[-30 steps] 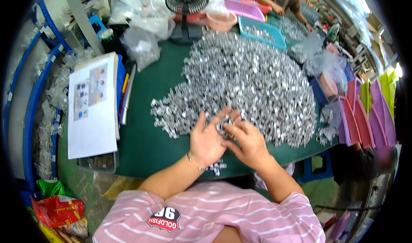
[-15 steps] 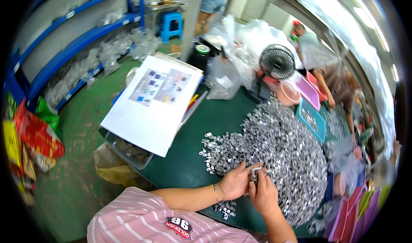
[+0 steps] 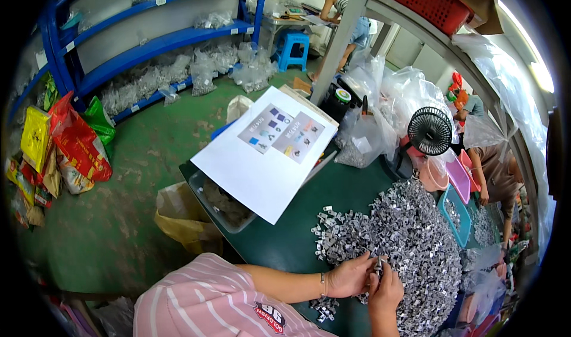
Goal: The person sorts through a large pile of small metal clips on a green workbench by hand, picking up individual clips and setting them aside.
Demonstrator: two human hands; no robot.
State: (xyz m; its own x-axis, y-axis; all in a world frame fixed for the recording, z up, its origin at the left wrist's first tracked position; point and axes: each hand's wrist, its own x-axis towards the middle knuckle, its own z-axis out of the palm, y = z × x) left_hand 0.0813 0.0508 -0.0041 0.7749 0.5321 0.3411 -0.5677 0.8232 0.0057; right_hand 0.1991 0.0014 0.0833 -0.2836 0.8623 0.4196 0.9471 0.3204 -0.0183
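Note:
A big heap of small silvery metal pieces [image 3: 410, 230] covers the right part of the dark green table. At its near left edge my two hands meet. Between their fingertips is one small bent metal piece [image 3: 379, 266]. My left hand [image 3: 350, 277], with a bracelet at the wrist, pinches it from the left, the thumb partly hidden. My right hand [image 3: 386, 290] has thumb and fingers closed on the same piece from the right. A few loose pieces [image 3: 324, 307] lie below my left wrist.
White sheets [image 3: 262, 158] lie over a clear bin [image 3: 229, 209] at the table's left corner. A black fan [image 3: 429, 131], bagged parts [image 3: 360, 143] and a blue tray [image 3: 455, 218] stand beyond the heap. Another person's arm [image 3: 480, 176] is at the far right.
My view has swung left, so the whole scene sits further right and more shelving shows. My hands keep together around the small metal piece.

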